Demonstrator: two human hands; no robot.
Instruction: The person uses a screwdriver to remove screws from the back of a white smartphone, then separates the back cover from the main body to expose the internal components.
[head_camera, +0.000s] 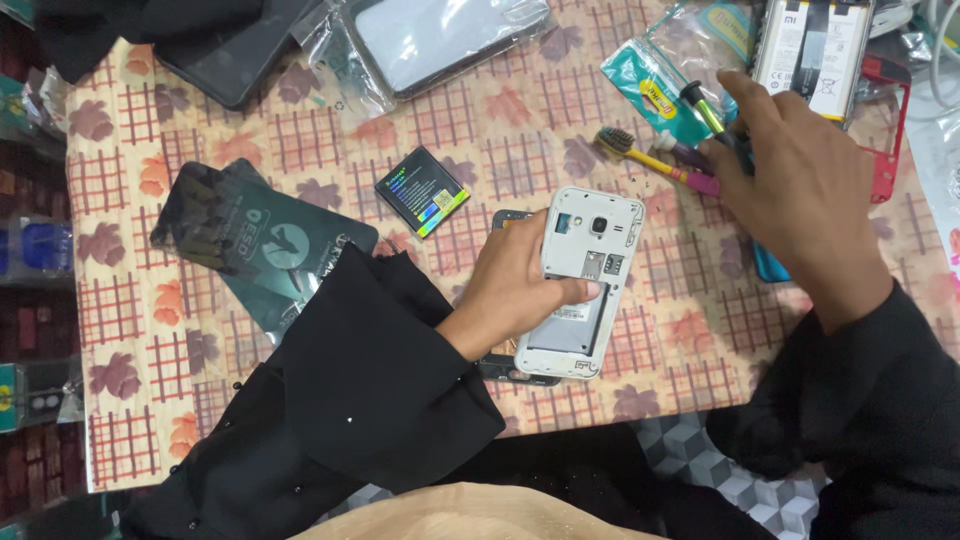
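Note:
My left hand (515, 290) grips a white phone (590, 255) that lies back-up with its cover off and its battery bay bare; my thumb rests in the bay. A dark part sticks out from under the phone. My right hand (800, 180) is up at the right, fingers closed around a screwdriver (703, 108) with a black and yellow-green handle. A small black battery (422, 190) lies on the cloth to the left of the phone.
A yellow toothbrush (650, 158) lies near my right hand. Around it are a teal packet (650, 85), a large white battery (815, 45), a red frame (888, 150), a dark screen-protector packet (270, 245), bagged phones (430, 40) at the top and the patterned tablecloth (150, 330).

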